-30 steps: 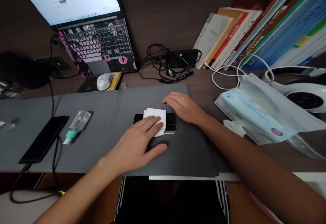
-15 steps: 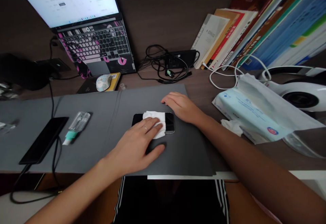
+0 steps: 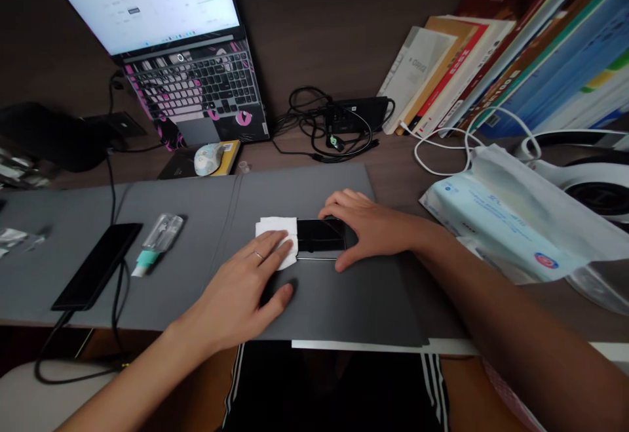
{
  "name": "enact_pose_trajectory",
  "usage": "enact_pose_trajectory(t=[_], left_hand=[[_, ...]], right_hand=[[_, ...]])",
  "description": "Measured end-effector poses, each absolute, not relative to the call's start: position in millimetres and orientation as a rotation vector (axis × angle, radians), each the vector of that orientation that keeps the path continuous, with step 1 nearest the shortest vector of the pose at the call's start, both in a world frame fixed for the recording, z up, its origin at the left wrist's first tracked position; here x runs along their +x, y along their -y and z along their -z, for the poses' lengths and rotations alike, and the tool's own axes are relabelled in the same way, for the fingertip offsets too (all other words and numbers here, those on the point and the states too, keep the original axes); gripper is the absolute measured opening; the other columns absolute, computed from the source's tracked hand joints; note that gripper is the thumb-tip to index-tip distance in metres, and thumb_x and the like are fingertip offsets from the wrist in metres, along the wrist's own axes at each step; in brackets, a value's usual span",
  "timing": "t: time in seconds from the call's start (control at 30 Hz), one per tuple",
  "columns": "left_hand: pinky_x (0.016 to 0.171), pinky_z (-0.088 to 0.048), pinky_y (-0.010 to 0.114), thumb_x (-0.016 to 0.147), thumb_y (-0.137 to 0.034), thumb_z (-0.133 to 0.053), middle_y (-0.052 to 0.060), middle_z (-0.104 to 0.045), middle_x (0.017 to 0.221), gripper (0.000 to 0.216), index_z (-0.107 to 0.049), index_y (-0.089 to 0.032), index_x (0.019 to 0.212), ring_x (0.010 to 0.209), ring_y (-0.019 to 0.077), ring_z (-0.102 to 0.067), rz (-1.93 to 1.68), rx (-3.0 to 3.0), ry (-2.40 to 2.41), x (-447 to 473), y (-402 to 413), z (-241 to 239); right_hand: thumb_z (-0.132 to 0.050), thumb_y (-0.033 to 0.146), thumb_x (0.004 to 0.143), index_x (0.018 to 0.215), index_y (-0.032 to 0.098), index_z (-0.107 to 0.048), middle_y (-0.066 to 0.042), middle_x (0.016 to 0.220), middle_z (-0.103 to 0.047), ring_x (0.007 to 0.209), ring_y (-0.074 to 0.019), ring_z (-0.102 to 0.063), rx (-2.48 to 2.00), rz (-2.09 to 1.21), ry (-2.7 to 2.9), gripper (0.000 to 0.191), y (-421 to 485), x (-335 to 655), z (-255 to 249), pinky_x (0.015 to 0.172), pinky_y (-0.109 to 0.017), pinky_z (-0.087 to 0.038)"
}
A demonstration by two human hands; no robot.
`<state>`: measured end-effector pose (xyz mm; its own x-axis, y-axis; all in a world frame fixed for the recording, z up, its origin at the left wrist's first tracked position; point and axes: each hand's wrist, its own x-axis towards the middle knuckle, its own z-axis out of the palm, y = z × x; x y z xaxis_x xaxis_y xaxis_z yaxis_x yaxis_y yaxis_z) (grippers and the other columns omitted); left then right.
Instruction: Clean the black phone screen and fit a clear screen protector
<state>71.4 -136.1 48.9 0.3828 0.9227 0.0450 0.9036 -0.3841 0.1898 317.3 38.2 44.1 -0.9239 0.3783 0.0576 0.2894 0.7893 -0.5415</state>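
Observation:
A dark smartphone lies face up on the grey desk mat. A folded white tissue covers its left end. With its fingers laid on top, my left hand presses the tissue down; a ring shows on one finger, and the thumb points out over the mat. My right hand spans the phone's right end, fingers at the far edge and thumb at the near edge, seemingly gripping it.
An open laptop stands at the back left, a mouse before it. Tangled cables, books and a tissue pack lie rightward. On the mat's left are a spray bottle and a cabled black device.
My left hand has slid the tissue leftward along the phone to its left end. My right hand has moved from beside the phone onto its right end, thumb now spread.

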Motion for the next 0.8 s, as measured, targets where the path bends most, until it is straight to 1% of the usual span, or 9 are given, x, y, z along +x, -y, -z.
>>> enact_pose_trajectory(t=[0.13, 0.2, 0.3, 0.37, 0.5, 0.63, 0.77, 0.8], left_hand=[[0.123, -0.032, 0.054, 0.098, -0.044, -0.051, 0.017, -0.03, 0.165, 0.071, -0.029, -0.013, 0.158, 0.153, 0.0318, -0.027, -0.236, 2.489, -1.587, 88, 124, -41], [0.125, -0.028, 0.053, 0.097, -0.048, -0.051, 0.017, -0.025, 0.166, 0.077, -0.025, -0.011, 0.159, 0.155, 0.0316, -0.02, -0.221, 2.482, -1.549, 101, 118, -38], [0.126, -0.024, 0.052, 0.097, -0.056, -0.05, 0.019, -0.021, 0.167, 0.082, -0.025, -0.007, 0.158, 0.156, 0.0309, -0.014, -0.254, 2.472, -1.498, 119, 111, -36], [0.127, -0.021, 0.051, 0.096, -0.063, -0.048, 0.019, -0.022, 0.167, 0.087, -0.027, -0.006, 0.158, 0.157, 0.0307, -0.013, -0.263, 2.476, -1.48, 128, 109, -36], [0.128, -0.018, 0.048, 0.096, -0.073, -0.04, 0.02, -0.022, 0.167, 0.092, -0.029, -0.004, 0.156, 0.157, 0.031, -0.011, -0.253, 2.497, -1.495, 133, 111, -34], [0.127, -0.021, 0.05, 0.098, -0.069, -0.04, 0.02, -0.023, 0.166, 0.088, -0.025, -0.006, 0.158, 0.157, 0.0306, -0.011, -0.26, 2.502, -1.549, 117, 118, -33], [0.126, -0.025, 0.05, 0.1, -0.063, -0.043, 0.02, -0.018, 0.167, 0.086, -0.017, -0.008, 0.161, 0.156, 0.0312, -0.015, -0.228, 2.494, -1.642, 87, 130, -32], [0.126, -0.026, 0.051, 0.1, -0.062, -0.043, 0.019, -0.018, 0.167, 0.085, -0.014, -0.01, 0.162, 0.156, 0.031, -0.016, -0.231, 2.491, -1.667, 80, 133, -32]], right_hand=[[-0.074, 0.074, 0.072, 0.122, 0.022, -0.061, -0.011, 0.121, -0.054, 0.112, -0.0327, -0.049, -0.533, -0.759, 2.834, 0.073, -37, 314, -41, 0.098, -0.049, -0.04], [-0.072, 0.075, 0.073, 0.125, 0.02, -0.06, -0.013, 0.123, -0.054, 0.113, -0.0333, -0.049, -0.522, -0.741, 2.839, 0.076, -39, 314, -39, 0.099, -0.05, -0.04], [-0.072, 0.076, 0.072, 0.133, 0.017, -0.055, -0.014, 0.122, -0.054, 0.112, -0.0343, -0.05, -0.531, -0.743, 2.833, 0.086, -42, 315, -36, 0.098, -0.051, -0.041], [-0.073, 0.076, 0.071, 0.139, 0.016, -0.051, -0.014, 0.123, -0.055, 0.113, -0.0349, -0.049, -0.545, -0.76, 2.83, 0.093, -43, 316, -37, 0.098, -0.051, -0.041], [-0.073, 0.077, 0.069, 0.146, 0.021, -0.047, -0.013, 0.128, -0.055, 0.116, -0.0363, -0.048, -0.552, -0.784, 2.834, 0.099, -42, 316, -40, 0.1, -0.054, -0.04], [-0.073, 0.078, 0.069, 0.144, 0.024, -0.049, -0.014, 0.125, -0.057, 0.114, -0.0374, -0.051, -0.578, -0.755, 2.822, 0.096, -40, 318, -40, 0.096, -0.055, -0.043], [-0.073, 0.077, 0.069, 0.141, 0.021, -0.051, -0.015, 0.123, -0.057, 0.113, -0.0372, -0.051, -0.599, -0.743, 2.829, 0.094, -39, 319, -39, 0.096, -0.054, -0.045], [-0.074, 0.077, 0.069, 0.141, 0.021, -0.052, -0.015, 0.123, -0.057, 0.113, -0.0372, -0.051, -0.602, -0.742, 2.83, 0.094, -39, 320, -39, 0.096, -0.054, -0.045]])
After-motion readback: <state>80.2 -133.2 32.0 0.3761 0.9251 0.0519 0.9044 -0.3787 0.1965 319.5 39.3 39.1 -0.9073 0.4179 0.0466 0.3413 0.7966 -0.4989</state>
